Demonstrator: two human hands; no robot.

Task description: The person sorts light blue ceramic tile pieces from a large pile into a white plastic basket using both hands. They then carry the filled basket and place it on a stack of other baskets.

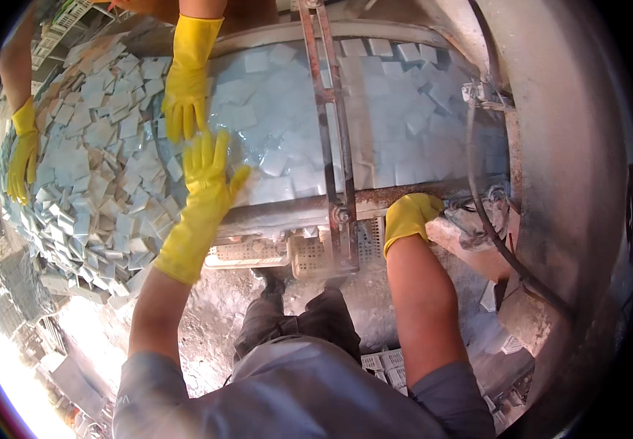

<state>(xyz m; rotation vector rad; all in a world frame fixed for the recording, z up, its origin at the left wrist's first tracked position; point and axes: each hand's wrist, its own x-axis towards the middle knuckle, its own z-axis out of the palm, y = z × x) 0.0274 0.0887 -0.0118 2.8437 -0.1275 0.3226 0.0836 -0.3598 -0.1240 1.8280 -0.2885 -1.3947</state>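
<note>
Two yellow-gloved hands: left hand (pixel 210 172) spread wide, hovering over wet pale tiles (pixel 272 157) on the surface (pixel 309 206); right hand (pixel 409 216) curled around the near rim, right of the rusty bar (pixel 329 110).

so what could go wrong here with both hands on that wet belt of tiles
1. The left hand is spread over wet tiles right beside a co-worker's gloved hand; the two could collide or pinch.
2. The right hand grips the belt's edge close to the rusty metal bar and a hose, so it might get caught.
3. Loose tiles piled at the left may slide off.
</note>
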